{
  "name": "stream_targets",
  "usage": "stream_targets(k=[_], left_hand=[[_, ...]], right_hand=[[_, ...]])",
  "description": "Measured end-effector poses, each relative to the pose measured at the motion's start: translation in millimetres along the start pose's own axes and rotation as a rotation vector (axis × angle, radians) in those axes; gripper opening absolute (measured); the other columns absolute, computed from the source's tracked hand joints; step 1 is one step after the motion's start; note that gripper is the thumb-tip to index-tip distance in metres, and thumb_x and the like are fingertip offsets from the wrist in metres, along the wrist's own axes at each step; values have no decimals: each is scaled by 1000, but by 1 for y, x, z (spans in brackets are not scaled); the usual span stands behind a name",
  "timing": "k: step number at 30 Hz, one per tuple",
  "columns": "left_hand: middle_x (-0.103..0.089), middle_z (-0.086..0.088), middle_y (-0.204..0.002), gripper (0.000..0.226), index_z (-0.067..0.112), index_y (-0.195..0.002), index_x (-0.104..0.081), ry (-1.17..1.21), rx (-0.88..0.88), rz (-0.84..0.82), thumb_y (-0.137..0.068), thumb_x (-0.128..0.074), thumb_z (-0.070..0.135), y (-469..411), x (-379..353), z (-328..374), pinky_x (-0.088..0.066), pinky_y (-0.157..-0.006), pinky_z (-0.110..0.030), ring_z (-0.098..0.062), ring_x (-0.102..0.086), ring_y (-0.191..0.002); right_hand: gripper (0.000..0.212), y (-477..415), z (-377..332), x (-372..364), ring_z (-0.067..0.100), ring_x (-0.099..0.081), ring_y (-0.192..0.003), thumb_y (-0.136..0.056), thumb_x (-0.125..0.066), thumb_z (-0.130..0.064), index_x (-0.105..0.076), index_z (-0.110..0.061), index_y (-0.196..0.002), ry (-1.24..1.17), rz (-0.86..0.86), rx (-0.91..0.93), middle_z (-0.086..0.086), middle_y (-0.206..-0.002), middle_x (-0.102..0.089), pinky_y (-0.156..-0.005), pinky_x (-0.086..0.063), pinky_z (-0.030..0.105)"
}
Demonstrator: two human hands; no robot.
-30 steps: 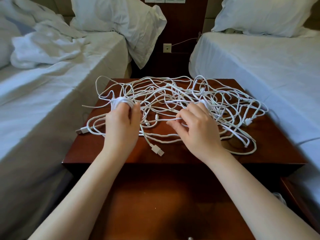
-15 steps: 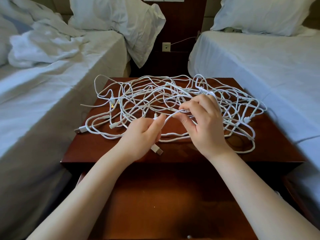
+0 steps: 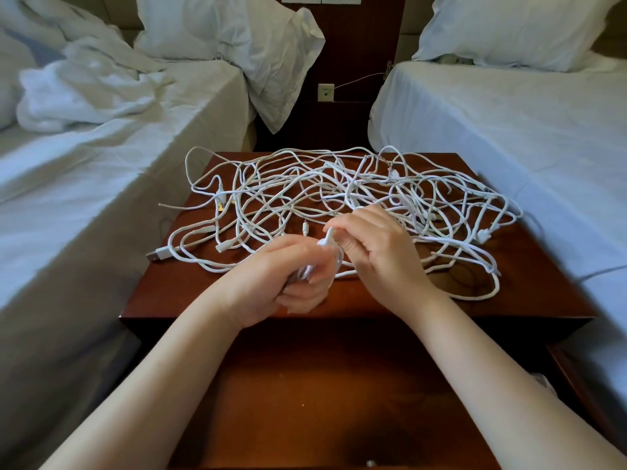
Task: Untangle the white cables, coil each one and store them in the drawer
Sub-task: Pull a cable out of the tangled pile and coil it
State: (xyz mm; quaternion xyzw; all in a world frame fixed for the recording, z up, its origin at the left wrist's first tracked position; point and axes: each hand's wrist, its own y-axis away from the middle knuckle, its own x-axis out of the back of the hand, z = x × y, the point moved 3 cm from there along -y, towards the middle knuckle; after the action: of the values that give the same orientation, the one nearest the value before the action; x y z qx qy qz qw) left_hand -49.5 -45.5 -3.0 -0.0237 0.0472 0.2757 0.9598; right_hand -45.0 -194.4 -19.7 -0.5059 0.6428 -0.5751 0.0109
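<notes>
A tangle of several white cables (image 3: 356,195) sprawls over the top of a dark wooden nightstand (image 3: 176,293). My left hand (image 3: 285,283) is curled round a few loops of one white cable near the front middle of the top. My right hand (image 3: 376,249) pinches the plug end of that same cable just above the left hand's fingers. A USB plug (image 3: 159,255) lies at the tangle's front left. The open drawer (image 3: 305,385) sits below the top, between my forearms; its inside shows bare wood.
A bed with a rumpled white duvet (image 3: 84,89) flanks the nightstand on the left, a made bed (image 3: 509,123) on the right. A wall socket (image 3: 325,92) sits behind. A small knob (image 3: 370,464) shows at the drawer's front edge.
My left hand left the far-left part of the tangle and came to the front middle, closing on loops of a cable. My right hand drew nearer and now pinches that cable's plug end.
</notes>
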Motion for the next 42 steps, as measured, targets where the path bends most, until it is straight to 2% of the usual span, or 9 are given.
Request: stream_targets(k=[8, 11, 14, 17, 22, 26, 32, 38, 42], left_hand=[[-47, -3, -53, 35, 2, -81, -59, -413, 186, 224, -100, -39, 24, -4, 3, -8, -39, -58, -27, -14, -43, -50], [-47, -2, -55, 34, 6, -80, -59, -321, 129, 155, -93, -39, 30, -4, 1, -8, -40, -59, -24, -15, -43, -52], [-44, 0, -55, 34, 4, -80, -58, -110, 37, 24, -97, -37, 25, -2, -5, -3, -40, -56, -20, -13, -41, -50], [-44, 1, -57, 34, 5, -82, -59, 20, -110, 12, -98, -36, 23, -2, -6, 3, -39, -55, -22, -12, -42, -50], [-47, 1, -56, 37, 14, -75, -65, 118, -316, 242, -97, -36, 24, -5, -2, 8, -40, -55, -22, -13, -44, -51], [-45, 2, -56, 38, 15, -71, -64, 199, -402, 377, -95, -35, 24, -6, -2, 13, -39, -53, -20, -11, -42, -50], [-44, 4, -56, 32, 13, -72, -54, 329, -568, 629, -95, -36, 26, -1, 8, 17, -40, -53, -20, -10, -41, -51], [-51, 2, -63, 19, 9, -83, -50, 329, -700, 763, -91, -38, 21, 4, 7, 18, -44, -62, -22, -13, -50, -62], [-56, 4, -67, 16, 10, -87, -49, 224, -776, 854, -94, -36, 16, 6, 5, 21, -46, -68, -23, -12, -54, -67]], right_hand=[[28, 1, 6, 8, 14, -50, -74, -99, -49, -24, -68, -7, -88, 140, 172, -35, -1, -77, -64, -70, -36, 23], [30, 2, 7, 8, 14, -51, -75, -99, -48, -27, -68, -8, -88, 144, 136, -37, -4, -76, -62, -70, -35, 21], [32, 1, 8, 5, 17, -53, -77, -99, -43, -32, -67, -14, -87, 95, -42, -51, -3, -78, -63, -71, -43, 33], [18, 3, 0, -5, 18, -53, -75, -93, -49, -13, -56, -28, -86, -57, -204, -37, -8, -76, -58, -68, -46, 41], [20, 4, -5, -14, 11, -51, -68, -91, -50, -10, -64, -14, -106, -90, -260, -143, -7, -74, -58, -62, -47, 37], [26, 1, -8, -14, 5, -41, -67, -88, -40, -27, -61, -13, -88, -34, -212, -169, -14, -70, -48, -60, -36, 21], [19, 1, -1, -19, 16, -57, -96, -89, -58, -21, -66, -10, -76, 32, -177, -138, -1, -88, -67, -83, -46, 27], [10, 1, -6, -18, 7, -49, -83, -94, -57, -26, -62, -20, -87, 118, -249, -205, -14, -77, -58, -65, -42, 25], [12, 1, -7, -13, 7, -51, -85, -96, -55, -21, -64, -17, -90, 113, -162, -207, -12, -81, -59, -63, -46, 26]])
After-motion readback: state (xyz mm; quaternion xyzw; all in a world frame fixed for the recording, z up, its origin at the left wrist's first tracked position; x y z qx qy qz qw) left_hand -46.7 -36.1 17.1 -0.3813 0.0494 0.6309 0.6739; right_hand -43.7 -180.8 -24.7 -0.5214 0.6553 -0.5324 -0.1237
